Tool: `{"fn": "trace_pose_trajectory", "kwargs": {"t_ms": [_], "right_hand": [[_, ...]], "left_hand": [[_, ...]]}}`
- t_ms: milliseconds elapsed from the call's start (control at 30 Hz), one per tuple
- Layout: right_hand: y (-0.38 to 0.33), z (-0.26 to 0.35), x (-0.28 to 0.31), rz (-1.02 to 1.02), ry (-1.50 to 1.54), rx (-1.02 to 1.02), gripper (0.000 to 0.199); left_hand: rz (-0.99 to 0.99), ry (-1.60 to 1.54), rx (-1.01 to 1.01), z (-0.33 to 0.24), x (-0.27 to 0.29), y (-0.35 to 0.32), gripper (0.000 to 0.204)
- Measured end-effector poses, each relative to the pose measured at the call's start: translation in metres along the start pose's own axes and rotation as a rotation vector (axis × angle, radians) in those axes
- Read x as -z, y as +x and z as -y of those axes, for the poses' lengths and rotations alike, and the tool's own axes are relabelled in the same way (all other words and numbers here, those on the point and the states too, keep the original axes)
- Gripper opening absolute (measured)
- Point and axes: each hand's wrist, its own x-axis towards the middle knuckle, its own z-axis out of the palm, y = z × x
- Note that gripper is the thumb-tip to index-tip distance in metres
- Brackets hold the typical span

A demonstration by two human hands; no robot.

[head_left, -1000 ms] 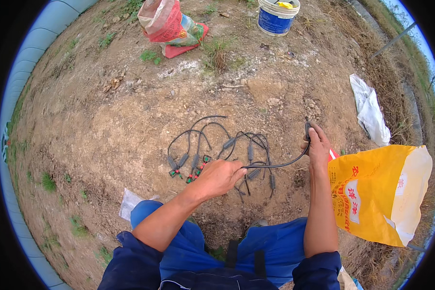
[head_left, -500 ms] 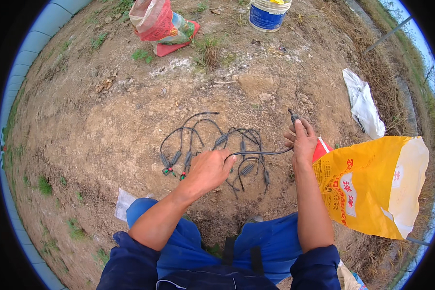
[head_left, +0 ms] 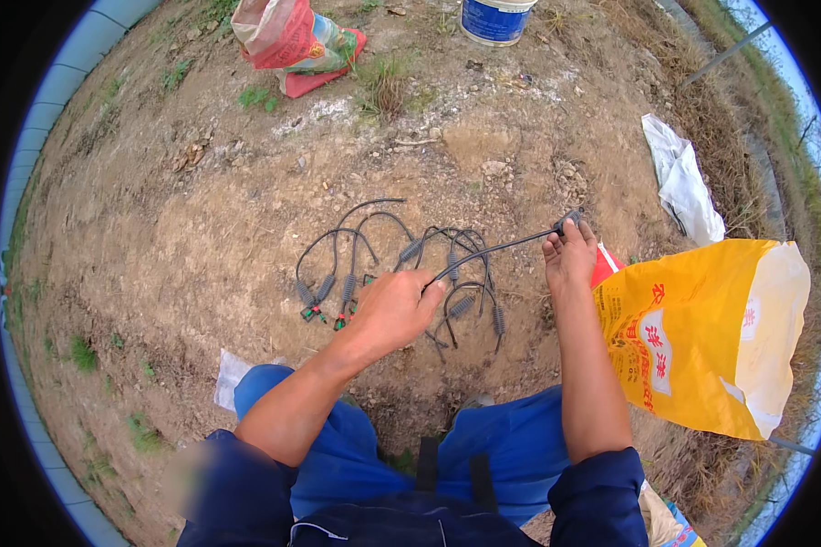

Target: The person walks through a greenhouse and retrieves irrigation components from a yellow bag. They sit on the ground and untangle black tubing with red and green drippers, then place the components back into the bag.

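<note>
Item held: one slim black flexible tube (head_left: pixel 502 246), apparently rubber or plastic, stretched between both hands above bare brown earth (head_left: pixel 182 228). Long axis: slanting, from the left hand (head_left: pixel 392 310), nearer the body, outward and rightward to the right hand (head_left: pixel 570 260); nearly straight, slight bow by the left thumb. Left fingers: closed narrow, the tube pinched at thumb and forefinger; its continuation beneath the palm is hidden. Right fingers: closed about the tube's far end, at a dark grey ribbed cylinder (head_left: pixel 570 220), partly covered by the fingertips. Loose lot, on the earth: several curved black tubes with grey ribbed sleeves (head_left: pixel 460 306), lying beyond and on both sides of the left hand, which is the nearer of the two; the right hand stands apart, to their right. Fittings: small red-and-green connectors (head_left: pixel 312 314), left of the left hand. Adjacent: large yellow printed bag with white mouth (head_left: pixel 702 342), just right of the right forearm.
</note>
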Motion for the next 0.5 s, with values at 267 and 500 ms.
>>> {"fn": "trace_pose_trajectory", "kwargs": {"t_ms": [267,500], "right_hand": [[-0.034,-0.021,-0.012,0.213,0.005,-0.335,0.01],[-0.007,0.002,-0.001,0.229,0.165,-0.318,0.02]], "left_hand": [[0.007,0.089,0.055,0.009,-0.002,0.007,0.031],[0.135,-0.145,0.053,0.013,0.008,0.011,0.033]]}}
